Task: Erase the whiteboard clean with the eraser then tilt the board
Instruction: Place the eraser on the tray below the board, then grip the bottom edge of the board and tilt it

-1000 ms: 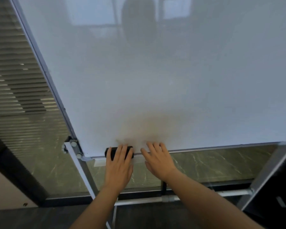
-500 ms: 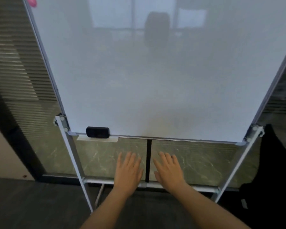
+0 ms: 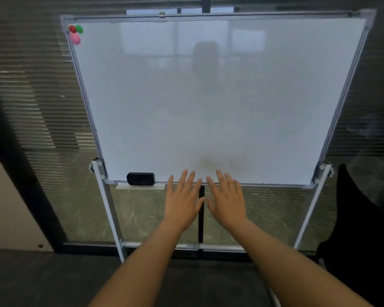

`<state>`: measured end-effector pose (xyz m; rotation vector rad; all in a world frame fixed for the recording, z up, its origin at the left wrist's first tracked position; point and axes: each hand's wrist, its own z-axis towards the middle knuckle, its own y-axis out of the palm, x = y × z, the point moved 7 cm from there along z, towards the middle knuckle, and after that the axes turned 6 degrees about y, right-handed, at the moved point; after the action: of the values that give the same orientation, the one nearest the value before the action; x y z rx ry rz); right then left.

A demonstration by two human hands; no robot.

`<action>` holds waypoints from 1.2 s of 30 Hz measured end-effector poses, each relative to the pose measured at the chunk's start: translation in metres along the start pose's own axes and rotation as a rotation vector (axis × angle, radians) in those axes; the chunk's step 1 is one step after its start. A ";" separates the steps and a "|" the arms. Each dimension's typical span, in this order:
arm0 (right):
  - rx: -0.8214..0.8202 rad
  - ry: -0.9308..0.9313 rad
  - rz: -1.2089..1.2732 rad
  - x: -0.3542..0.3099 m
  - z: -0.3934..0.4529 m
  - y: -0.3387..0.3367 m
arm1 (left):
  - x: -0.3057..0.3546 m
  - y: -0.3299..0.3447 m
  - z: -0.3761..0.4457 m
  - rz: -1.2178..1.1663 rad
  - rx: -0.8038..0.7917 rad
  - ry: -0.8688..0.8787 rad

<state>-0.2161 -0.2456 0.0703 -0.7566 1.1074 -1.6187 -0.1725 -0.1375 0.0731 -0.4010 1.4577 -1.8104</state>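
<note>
At the upper left of the frame, three small magnets [image 3: 75, 33], red, green and pink, are clinging to the corner of the whiteboard [image 3: 208, 96]. I am looking across the white surface and finding no writing on it; only a faint brownish smudge is showing near the bottom edge at centre, along with reflections of the room. So I am judging the wiping as done, or close to it.

Toward the lower left of the board, the eraser [image 3: 140, 179] is sitting against the bottom rim, just above a pale strip below the frame. I am not holding it; it is well to the left of my hands.

Moving to the centre, my left hand [image 3: 182, 200] is reaching forward with fingers spread and nothing in it, its fingertips overlapping the board's bottom edge in the picture. Whether they are touching the board I cannot tell. Just beside it, my right hand [image 3: 227, 199] is doing the same, flat, open and empty, thumbs nearly meeting.

On the right, the stand [image 3: 308, 211] is carrying the board at its side pivot, and a dark shape is filling the lower right corner.

What is left, as I am judging it, is the tilting: both palms are lining up at the lower rim, and the board is not yet looking tipped beyond its present lean.
</note>
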 end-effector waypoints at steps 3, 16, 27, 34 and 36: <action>0.028 0.026 0.018 -0.004 -0.001 -0.011 | -0.003 -0.009 -0.003 -0.030 0.024 -0.014; -0.111 0.657 1.098 0.022 0.002 0.054 | -0.017 0.070 0.007 -1.324 0.087 -0.433; -0.317 1.269 2.022 0.026 0.054 0.164 | 0.007 0.157 0.073 -2.352 0.211 -1.151; -0.314 1.428 2.208 0.069 0.090 0.195 | 0.002 0.186 0.107 -2.419 0.263 -1.257; -0.294 1.460 2.257 0.081 0.098 0.203 | -0.001 0.195 0.113 -2.411 0.285 -1.290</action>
<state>-0.0789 -0.3702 -0.0813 1.5444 1.7543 0.3669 -0.0270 -0.2252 -0.0743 -3.0679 -1.0289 -1.7130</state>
